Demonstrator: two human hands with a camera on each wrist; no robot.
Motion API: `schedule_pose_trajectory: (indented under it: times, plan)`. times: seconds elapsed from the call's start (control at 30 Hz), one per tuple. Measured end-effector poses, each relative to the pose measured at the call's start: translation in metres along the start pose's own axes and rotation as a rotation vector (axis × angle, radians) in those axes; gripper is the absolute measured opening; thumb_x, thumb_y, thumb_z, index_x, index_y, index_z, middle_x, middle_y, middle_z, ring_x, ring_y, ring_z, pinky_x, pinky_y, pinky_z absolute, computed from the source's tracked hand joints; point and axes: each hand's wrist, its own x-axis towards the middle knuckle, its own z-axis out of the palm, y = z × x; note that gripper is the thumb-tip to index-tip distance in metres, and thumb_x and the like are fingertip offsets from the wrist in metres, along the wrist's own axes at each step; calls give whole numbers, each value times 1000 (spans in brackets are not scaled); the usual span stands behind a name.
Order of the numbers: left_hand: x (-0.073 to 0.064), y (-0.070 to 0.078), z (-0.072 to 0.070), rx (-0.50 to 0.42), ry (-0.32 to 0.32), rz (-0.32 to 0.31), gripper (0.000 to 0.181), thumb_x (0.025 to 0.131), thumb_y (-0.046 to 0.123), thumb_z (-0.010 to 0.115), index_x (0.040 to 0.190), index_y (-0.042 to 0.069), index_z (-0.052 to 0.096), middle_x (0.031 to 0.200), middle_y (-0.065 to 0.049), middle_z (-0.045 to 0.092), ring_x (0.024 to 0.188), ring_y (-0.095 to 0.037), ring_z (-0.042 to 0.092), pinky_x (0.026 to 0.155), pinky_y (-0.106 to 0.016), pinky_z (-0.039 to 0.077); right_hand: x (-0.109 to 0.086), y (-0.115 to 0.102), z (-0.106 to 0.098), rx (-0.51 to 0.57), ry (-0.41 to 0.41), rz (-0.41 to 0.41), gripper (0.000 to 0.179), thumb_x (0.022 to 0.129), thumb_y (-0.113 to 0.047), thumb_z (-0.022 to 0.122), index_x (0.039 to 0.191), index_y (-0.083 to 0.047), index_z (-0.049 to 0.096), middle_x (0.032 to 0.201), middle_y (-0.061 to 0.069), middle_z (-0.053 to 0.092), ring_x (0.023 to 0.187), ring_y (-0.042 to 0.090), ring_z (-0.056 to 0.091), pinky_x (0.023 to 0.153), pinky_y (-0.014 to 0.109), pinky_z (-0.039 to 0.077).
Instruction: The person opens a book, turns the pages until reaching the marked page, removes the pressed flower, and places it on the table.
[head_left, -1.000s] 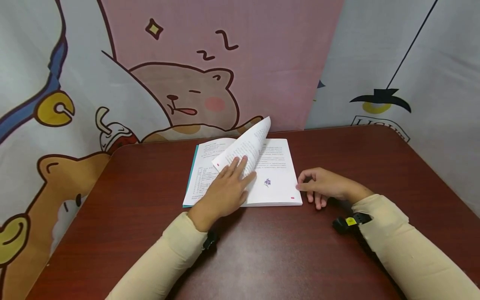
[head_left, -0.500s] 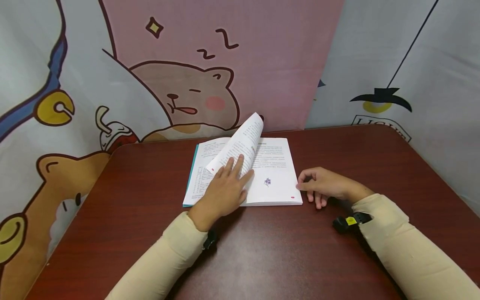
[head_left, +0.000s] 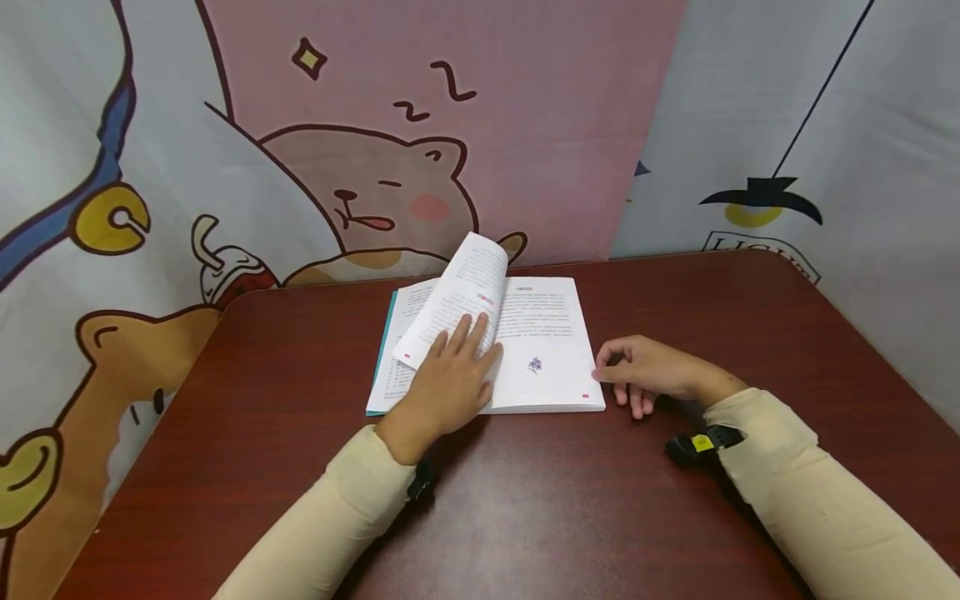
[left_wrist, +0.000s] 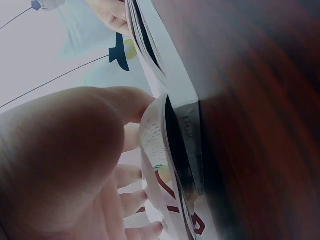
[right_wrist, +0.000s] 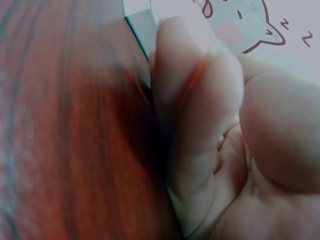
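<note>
An open book (head_left: 555, 310) with a teal cover edge lies on the table, with a small purple flower drawing on its right page. A turned page (head_left: 476, 267) curls up from the spine and leans over the left side. Spread over the lower part of that page is my left hand (head_left: 446, 387), its fingers straight. In the left wrist view, the fingers lie along the curved page (left_wrist: 157, 145). My right hand (head_left: 637, 371) rests at the book's right edge, thumb and index finger pinching there, the other fingers curled beneath. Its fingertips partly hide the book in the right wrist view.
The dark reddish-brown table (head_left: 570, 500) surrounds the book. Behind stands a cloth backdrop (head_left: 570, 125) with cartoon animals. A black strap device (head_left: 697, 446) sits on the right wrist, below the cream sleeve (head_left: 825, 492).
The turned page has swung leftward and lower, uncovering more of the right page. My left hand has shifted only slightly with it; the right hand has stayed at the book's edge.
</note>
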Motion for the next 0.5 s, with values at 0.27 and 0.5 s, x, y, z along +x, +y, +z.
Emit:
schedule_pose_trajectory:
  times: [0.27,0.5]
  plan:
    - [0,1,0,-5,-50,-6,49,100,30,55,147,16,51,161,-15,35,149,-36,33,116,-57,33,0,0,0,2,4,10,33,98,-28,64,110,2,54,66,8,63,42,14,62,41,28,51]
    - [-2,2,0,-59,-88,-6,49,102,27,53,149,15,49,152,-13,49,143,-34,44,114,-55,37,0,0,0,8,4,12,33,99,-28,63,110,2,53,66,8,63,42,14,62,41,28,51]
